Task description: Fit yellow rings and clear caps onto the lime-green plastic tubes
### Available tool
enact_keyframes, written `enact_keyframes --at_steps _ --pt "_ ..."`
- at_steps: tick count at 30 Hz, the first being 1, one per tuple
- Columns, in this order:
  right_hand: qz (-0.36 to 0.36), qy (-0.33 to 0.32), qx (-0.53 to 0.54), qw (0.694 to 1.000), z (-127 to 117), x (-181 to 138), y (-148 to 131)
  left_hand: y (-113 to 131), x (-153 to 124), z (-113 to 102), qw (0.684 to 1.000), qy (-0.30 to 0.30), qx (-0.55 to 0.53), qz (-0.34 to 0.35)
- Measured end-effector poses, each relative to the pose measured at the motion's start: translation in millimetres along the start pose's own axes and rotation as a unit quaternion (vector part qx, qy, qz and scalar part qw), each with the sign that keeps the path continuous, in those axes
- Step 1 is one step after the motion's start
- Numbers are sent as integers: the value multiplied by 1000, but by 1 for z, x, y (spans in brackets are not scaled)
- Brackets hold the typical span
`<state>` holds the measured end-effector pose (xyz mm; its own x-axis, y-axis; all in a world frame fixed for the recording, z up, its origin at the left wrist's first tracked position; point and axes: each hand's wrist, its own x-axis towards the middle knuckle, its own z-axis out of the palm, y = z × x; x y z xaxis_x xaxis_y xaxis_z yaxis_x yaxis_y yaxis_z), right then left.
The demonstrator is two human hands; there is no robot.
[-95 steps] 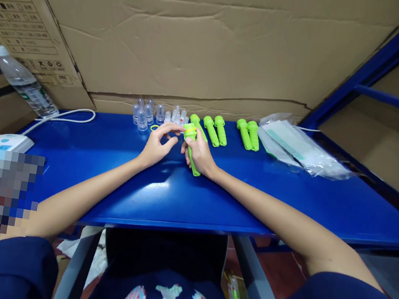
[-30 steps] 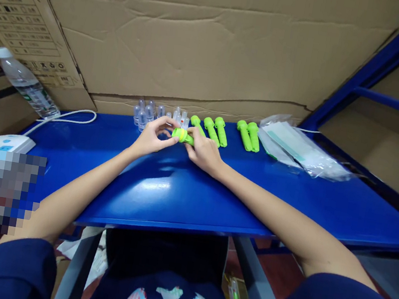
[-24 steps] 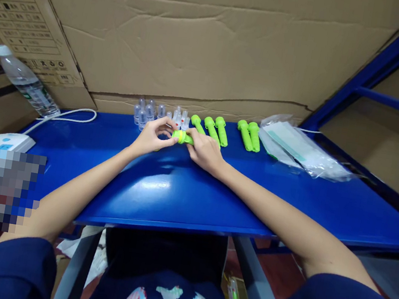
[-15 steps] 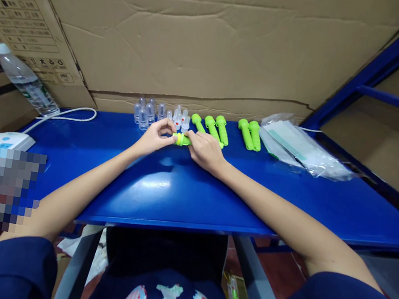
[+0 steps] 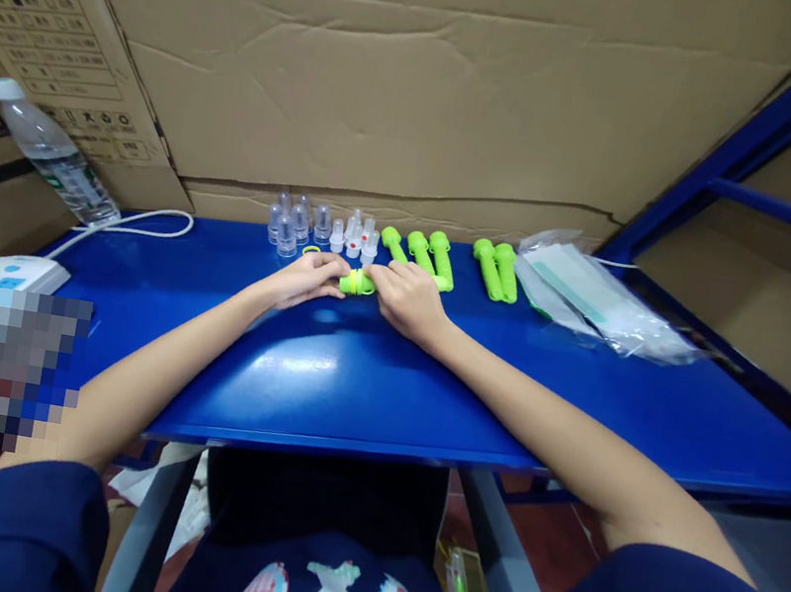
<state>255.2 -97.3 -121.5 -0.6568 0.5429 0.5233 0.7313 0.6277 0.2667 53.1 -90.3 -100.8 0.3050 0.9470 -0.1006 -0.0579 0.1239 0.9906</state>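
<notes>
Between my hands, just over the blue table, lies a lime-green plastic handle [image 5: 356, 282] with a yellow band near its head. My left hand [image 5: 304, 280] pinches the head end with thumb and fingers. Around the shaft, my right hand [image 5: 406, 300] is closed, and the green tail end sticks out past its far side. A yellow ring [image 5: 311, 250] rests on the table behind my left hand. Beyond my hands stand several white caps with clear tops [image 5: 354, 240] and several clear plastic domes [image 5: 289, 229]. More green handles [image 5: 440, 258] lie to their right.
On the blue table [image 5: 321, 384], two green handles [image 5: 495, 272] lie beside clear plastic bags [image 5: 606, 294]. A water bottle [image 5: 49, 156] leans at the left, near a white cable and a power strip [image 5: 15, 276]. Cardboard [image 5: 399, 86] walls the back; a blue frame [image 5: 742, 141] stands right.
My left fingers have shifted from a curled grip to a flatter pinch on the handle's head. The yellow ring behind my left hand now shows. My right hand has hardly moved.
</notes>
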Motion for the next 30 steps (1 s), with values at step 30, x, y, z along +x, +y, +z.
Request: enact_keyframes --at_steps 30 --pt "59 -142 12 988 -19 4 -1 -8 -4 13 997 -17 70 34"
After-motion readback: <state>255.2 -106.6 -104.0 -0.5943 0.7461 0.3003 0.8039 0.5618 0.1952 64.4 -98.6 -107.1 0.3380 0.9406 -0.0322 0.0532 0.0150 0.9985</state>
